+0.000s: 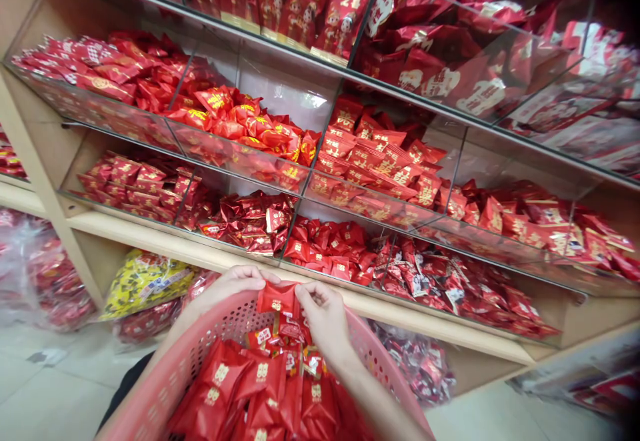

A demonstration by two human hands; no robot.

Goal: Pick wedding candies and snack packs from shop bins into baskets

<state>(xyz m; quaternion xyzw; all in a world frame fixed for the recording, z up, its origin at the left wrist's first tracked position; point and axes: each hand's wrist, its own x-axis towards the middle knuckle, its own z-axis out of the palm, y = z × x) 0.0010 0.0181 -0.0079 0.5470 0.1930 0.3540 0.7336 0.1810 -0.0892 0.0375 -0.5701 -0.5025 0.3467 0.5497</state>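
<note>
My left hand [230,287] and my right hand [325,314] hold a small red foil packet [277,297] by its upper corners, just above a pink plastic mesh basket [235,314]. The basket is heaped with similar red packets [260,387] printed with gold double-happiness characters. Its near rim runs under both forearms. The packet's lower part overlaps others in the pile, and the basket's bottom is hidden.
Just ahead stands a pale wooden shelf unit [200,244] with clear acrylic bins [240,154] of red packets in several tiers. Below it, a yellow printed bag [145,284] and clear bags of red goods [420,361] rest near the tiled floor [60,387].
</note>
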